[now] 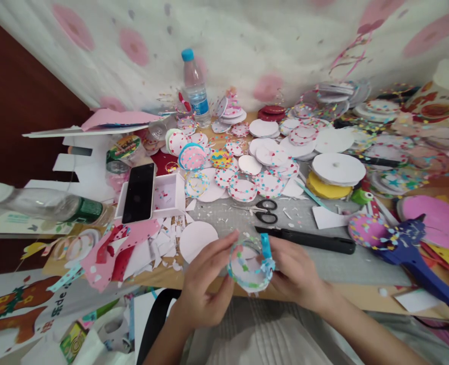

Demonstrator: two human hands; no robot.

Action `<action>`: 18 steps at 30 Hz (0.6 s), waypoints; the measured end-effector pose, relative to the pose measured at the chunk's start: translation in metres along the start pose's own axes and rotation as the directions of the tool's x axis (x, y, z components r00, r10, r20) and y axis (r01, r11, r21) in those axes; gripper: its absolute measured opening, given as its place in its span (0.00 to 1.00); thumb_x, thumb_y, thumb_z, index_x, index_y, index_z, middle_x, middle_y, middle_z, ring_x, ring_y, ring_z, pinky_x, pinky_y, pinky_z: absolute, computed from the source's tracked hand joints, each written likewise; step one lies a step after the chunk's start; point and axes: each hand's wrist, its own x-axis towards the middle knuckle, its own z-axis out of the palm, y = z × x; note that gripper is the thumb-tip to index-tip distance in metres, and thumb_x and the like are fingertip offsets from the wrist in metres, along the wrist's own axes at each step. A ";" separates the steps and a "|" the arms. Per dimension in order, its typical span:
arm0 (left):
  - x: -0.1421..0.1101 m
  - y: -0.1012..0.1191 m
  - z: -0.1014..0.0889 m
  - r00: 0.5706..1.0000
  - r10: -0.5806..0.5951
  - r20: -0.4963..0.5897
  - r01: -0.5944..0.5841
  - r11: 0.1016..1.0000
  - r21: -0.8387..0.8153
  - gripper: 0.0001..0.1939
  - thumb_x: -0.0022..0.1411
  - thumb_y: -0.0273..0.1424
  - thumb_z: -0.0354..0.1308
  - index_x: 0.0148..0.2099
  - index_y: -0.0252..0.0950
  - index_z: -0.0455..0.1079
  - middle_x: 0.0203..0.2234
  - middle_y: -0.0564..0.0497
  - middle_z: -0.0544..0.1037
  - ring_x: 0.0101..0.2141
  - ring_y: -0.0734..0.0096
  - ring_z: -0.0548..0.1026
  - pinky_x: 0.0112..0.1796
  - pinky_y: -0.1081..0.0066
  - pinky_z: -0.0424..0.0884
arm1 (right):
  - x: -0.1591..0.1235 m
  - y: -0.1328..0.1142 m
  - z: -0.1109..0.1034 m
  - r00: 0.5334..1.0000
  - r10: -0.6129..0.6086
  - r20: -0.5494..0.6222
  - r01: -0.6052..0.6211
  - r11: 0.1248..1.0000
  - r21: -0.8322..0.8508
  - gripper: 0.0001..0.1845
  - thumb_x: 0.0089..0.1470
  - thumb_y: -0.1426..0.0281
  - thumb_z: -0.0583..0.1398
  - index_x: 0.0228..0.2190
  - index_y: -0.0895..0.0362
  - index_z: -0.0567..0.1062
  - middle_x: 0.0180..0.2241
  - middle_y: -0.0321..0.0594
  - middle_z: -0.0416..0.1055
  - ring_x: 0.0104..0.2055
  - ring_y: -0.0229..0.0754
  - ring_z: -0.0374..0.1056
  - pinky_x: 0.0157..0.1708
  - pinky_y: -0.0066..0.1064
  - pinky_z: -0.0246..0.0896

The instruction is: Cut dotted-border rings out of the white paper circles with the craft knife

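The person's left hand (208, 284) and right hand (298, 274) grasp opposite sides of a round white disc with blue-and-green trim (253, 275), at the wooden table's (361, 292) near edge. Beyond lie black-handled scissors (258, 209); farther back stands a clear, blue-capped plastic bottle (196, 94).

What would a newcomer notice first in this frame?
Probably the round piece trimmed in blue and green, held between the left hand and right hand at the desk's front edge. Next, the crowd of decorated paper discs behind it. Then the dark blue glue gun at right and the blue-capped bottle at the back.
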 end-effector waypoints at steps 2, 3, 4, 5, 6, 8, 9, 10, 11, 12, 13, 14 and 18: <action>0.000 0.001 -0.002 0.999 -0.045 -0.001 0.045 0.995 -0.087 0.27 0.59 0.24 0.55 0.61 0.40 0.64 0.60 0.41 0.67 0.59 0.52 0.66 0.58 0.55 0.63 | -0.001 0.004 -0.001 0.999 -0.053 0.004 0.053 0.998 -0.029 0.10 0.59 0.68 0.54 0.26 0.50 0.69 0.24 0.38 0.66 0.27 0.42 0.61 0.28 0.33 0.55; -0.001 0.000 -0.001 0.997 -0.071 0.000 0.071 0.985 -0.159 0.28 0.59 0.26 0.57 0.62 0.40 0.63 0.60 0.41 0.67 0.59 0.51 0.66 0.58 0.54 0.62 | -0.001 0.005 -0.002 0.997 -0.076 0.007 0.076 0.996 -0.043 0.09 0.59 0.70 0.53 0.28 0.50 0.69 0.24 0.38 0.65 0.26 0.42 0.60 0.27 0.33 0.54; -0.001 0.000 0.001 0.994 -0.110 0.004 0.108 0.965 -0.240 0.30 0.58 0.29 0.60 0.63 0.40 0.62 0.60 0.41 0.67 0.59 0.50 0.66 0.58 0.53 0.63 | 0.000 0.006 -0.002 0.995 -0.095 0.010 0.095 0.994 -0.056 0.09 0.59 0.72 0.52 0.29 0.50 0.70 0.24 0.37 0.64 0.26 0.42 0.59 0.27 0.33 0.52; -0.001 -0.001 0.004 0.986 -0.164 0.012 0.159 0.935 -0.316 0.31 0.57 0.31 0.62 0.63 0.41 0.61 0.59 0.40 0.67 0.58 0.49 0.66 0.57 0.54 0.64 | 0.000 0.006 -0.002 0.993 -0.114 0.017 0.115 0.991 -0.068 0.10 0.59 0.74 0.52 0.31 0.50 0.70 0.24 0.36 0.64 0.26 0.41 0.58 0.27 0.33 0.51; 0.000 -0.003 0.007 0.973 -0.230 0.019 0.220 0.898 -0.382 0.33 0.55 0.33 0.65 0.62 0.41 0.62 0.59 0.40 0.68 0.57 0.49 0.68 0.56 0.55 0.66 | 0.001 0.005 -0.002 0.991 -0.135 0.025 0.136 0.987 -0.081 0.11 0.59 0.75 0.51 0.33 0.50 0.70 0.24 0.36 0.63 0.26 0.41 0.57 0.27 0.33 0.50; 0.002 -0.005 0.014 0.924 -0.382 0.010 0.336 0.803 -0.493 0.34 0.51 0.34 0.69 0.59 0.41 0.64 0.56 0.41 0.71 0.54 0.51 0.71 0.52 0.58 0.70 | 0.003 0.001 -0.001 0.986 -0.160 0.045 0.163 0.984 -0.069 0.11 0.59 0.77 0.51 0.38 0.50 0.69 0.25 0.35 0.63 0.26 0.41 0.57 0.27 0.32 0.51; 0.003 -0.006 0.017 0.894 -0.449 -0.011 0.371 0.752 -0.546 0.33 0.49 0.35 0.70 0.58 0.41 0.65 0.54 0.41 0.72 0.53 0.52 0.72 0.51 0.60 0.72 | 0.004 -0.001 -0.001 0.989 -0.143 0.041 0.144 0.989 -0.034 0.12 0.59 0.77 0.52 0.41 0.49 0.67 0.26 0.34 0.63 0.27 0.40 0.58 0.27 0.32 0.52; 0.005 -0.007 0.019 0.867 -0.497 -0.038 0.377 0.704 -0.602 0.34 0.48 0.35 0.71 0.56 0.41 0.65 0.52 0.42 0.74 0.51 0.53 0.74 0.50 0.60 0.73 | 0.005 -0.005 -0.001 0.995 -0.097 0.018 0.097 0.995 0.019 0.13 0.60 0.77 0.53 0.43 0.49 0.65 0.27 0.34 0.62 0.27 0.40 0.58 0.28 0.31 0.53; 0.006 -0.007 0.021 0.847 -0.529 -0.060 0.365 0.660 -0.657 0.34 0.47 0.37 0.72 0.56 0.42 0.65 0.51 0.43 0.74 0.49 0.54 0.75 0.49 0.60 0.73 | 0.006 -0.009 -0.001 1.000 -0.022 -0.012 0.023 0.996 0.091 0.14 0.60 0.76 0.54 0.46 0.49 0.62 0.28 0.33 0.61 0.28 0.39 0.58 0.29 0.31 0.54; 0.007 -0.007 0.022 0.833 -0.547 -0.077 0.345 0.623 -0.702 0.35 0.47 0.37 0.72 0.56 0.43 0.63 0.51 0.44 0.75 0.49 0.55 0.75 0.49 0.59 0.73 | 0.007 -0.013 -0.001 0.996 0.078 -0.031 -0.071 0.981 0.178 0.15 0.60 0.74 0.55 0.47 0.49 0.60 0.28 0.32 0.60 0.28 0.38 0.58 0.29 0.30 0.56; 0.008 -0.007 0.023 0.829 -0.552 -0.089 0.322 0.602 -0.731 0.36 0.47 0.37 0.72 0.57 0.44 0.62 0.52 0.45 0.74 0.50 0.56 0.75 0.49 0.59 0.73 | 0.008 -0.016 -0.001 0.984 0.178 -0.018 -0.167 0.947 0.274 0.14 0.61 0.71 0.56 0.47 0.49 0.60 0.28 0.31 0.60 0.29 0.38 0.58 0.30 0.30 0.57; 0.009 -0.007 0.023 0.837 -0.539 -0.097 0.299 0.597 -0.744 0.36 0.47 0.36 0.72 0.57 0.45 0.62 0.53 0.45 0.73 0.51 0.56 0.74 0.50 0.59 0.72 | 0.009 -0.019 -0.002 0.965 0.261 0.028 -0.253 0.895 0.367 0.12 0.62 0.68 0.56 0.47 0.50 0.60 0.29 0.31 0.59 0.29 0.38 0.58 0.30 0.29 0.57; 0.008 -0.007 0.021 0.901 -0.434 -0.023 0.282 0.624 -0.728 0.38 0.47 0.30 0.72 0.58 0.45 0.61 0.60 0.43 0.67 0.57 0.55 0.69 0.53 0.62 0.69 | 0.012 -0.025 -0.001 0.882 0.302 0.361 -0.469 0.627 0.622 0.15 0.62 0.54 0.53 0.42 0.51 0.68 0.32 0.35 0.63 0.34 0.39 0.61 0.33 0.29 0.59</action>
